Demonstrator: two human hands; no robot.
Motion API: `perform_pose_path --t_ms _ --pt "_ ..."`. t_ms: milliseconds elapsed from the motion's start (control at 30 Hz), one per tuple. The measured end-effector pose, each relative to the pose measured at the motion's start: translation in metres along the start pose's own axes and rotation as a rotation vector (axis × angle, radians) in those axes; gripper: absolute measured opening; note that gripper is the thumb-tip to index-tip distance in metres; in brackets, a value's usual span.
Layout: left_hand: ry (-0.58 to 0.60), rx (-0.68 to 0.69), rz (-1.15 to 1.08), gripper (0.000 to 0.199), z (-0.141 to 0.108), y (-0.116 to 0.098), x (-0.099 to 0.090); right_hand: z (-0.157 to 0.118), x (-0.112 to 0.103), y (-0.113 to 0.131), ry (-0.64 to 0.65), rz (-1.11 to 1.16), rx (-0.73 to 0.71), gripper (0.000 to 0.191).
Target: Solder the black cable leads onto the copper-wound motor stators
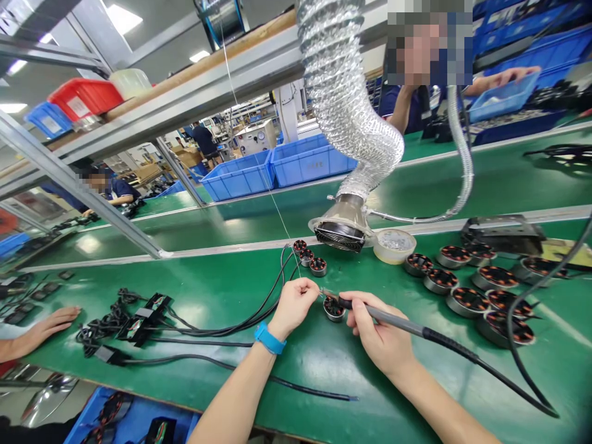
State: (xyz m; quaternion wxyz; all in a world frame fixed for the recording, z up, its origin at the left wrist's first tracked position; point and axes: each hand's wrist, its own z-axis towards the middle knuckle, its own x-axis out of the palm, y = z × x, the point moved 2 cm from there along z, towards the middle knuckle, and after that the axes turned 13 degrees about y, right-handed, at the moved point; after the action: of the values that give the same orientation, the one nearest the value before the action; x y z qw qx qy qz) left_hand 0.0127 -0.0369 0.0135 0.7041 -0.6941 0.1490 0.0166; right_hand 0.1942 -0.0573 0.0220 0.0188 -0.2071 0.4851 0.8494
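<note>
My left hand point(296, 303), with a blue wristband below it, pinches a thin solder wire point(280, 213) that runs down from a spool at the top. In my right hand point(382, 333) is a soldering iron point(393, 319), its tip pointing left toward my left fingertips. Just beneath the tip, a small round motor part point(333, 310) with dark and copper coils rests on the green bench point(222, 407). Both hands are close together over this part, and the exact contact of tip and wire is too small to tell.
A fume duct point(340, 225) hangs behind my hands, near a round tub point(394, 245). Several coil parts point(467, 301) stand at right. Black cables point(208, 330) lie at left, where another person's hand point(58, 320) rests. Blue bins point(309, 161) stand behind.
</note>
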Motion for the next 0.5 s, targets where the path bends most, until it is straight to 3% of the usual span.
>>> perform_pose_path --t_ms 500 --pt "-0.004 -0.005 0.002 0.017 -0.0003 -0.0042 0.001 -0.0038 -0.0036 -0.0051 -0.084 0.035 0.033 0.026"
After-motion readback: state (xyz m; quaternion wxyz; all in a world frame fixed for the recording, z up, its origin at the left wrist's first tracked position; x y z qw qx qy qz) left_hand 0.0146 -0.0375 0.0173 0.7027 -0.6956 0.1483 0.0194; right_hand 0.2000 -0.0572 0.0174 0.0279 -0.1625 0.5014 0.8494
